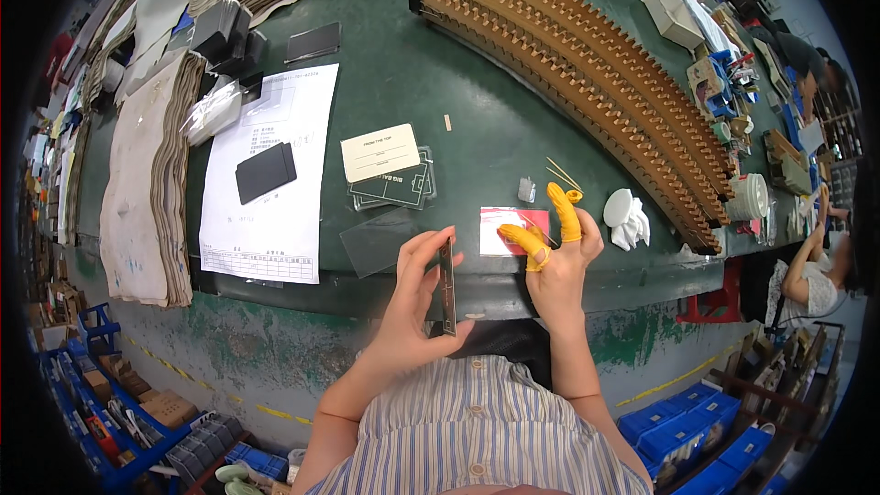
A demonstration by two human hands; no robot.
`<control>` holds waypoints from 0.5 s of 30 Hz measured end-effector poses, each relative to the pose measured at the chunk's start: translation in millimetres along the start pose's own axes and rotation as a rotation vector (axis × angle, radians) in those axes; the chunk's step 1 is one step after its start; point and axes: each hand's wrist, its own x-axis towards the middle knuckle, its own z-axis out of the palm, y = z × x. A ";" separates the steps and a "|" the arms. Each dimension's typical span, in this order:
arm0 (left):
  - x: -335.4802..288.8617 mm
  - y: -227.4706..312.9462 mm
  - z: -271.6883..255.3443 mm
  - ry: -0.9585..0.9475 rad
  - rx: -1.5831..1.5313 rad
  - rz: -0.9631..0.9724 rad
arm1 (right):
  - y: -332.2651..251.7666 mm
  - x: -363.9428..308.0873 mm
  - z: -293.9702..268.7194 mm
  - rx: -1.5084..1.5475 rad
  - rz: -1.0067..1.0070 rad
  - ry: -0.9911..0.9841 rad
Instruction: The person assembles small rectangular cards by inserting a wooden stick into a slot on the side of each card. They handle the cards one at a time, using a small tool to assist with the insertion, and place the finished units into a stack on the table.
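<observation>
A thin, flat card (447, 289), seen nearly edge-on, stands upright above the counter (367, 82)'s front edge, clamped between the left hand (423, 291)'s thumb and fingers. The right hand (557, 275) wears crinkled yellow rubber cots (565, 213) on two digits, their tips apart; a thin stick shows between them, though whether it is gripped I cannot tell. Beneath lies a pink-and-white sheet (492, 247), near the front edge. To its right sits a crumpled white wad (629, 218); behind it, slender wooden sticks (563, 171). Left of the sheet are a clear plastic film (376, 246) and a smooth cream card (380, 154) on dark ones. Further left, a black, round-cornered stack (266, 174) rests on white paper (261, 243), beside rough, layered beige sheets (151, 192). Curved, toothed wooden racks (587, 92) sweep from the back edge toward the front right.
</observation>
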 end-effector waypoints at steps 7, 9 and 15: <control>1.9 7.9 0.7 0.034 -0.495 -0.225 | -1.3 0.0 0.8 0.001 0.046 -0.042; 0.5 9.5 -0.4 0.062 -0.715 -0.320 | -1.4 -2.1 2.7 -0.011 0.048 -0.057; 0.1 -5.4 -6.9 0.019 -0.973 -0.322 | -4.3 0.7 1.1 -0.015 0.030 -0.028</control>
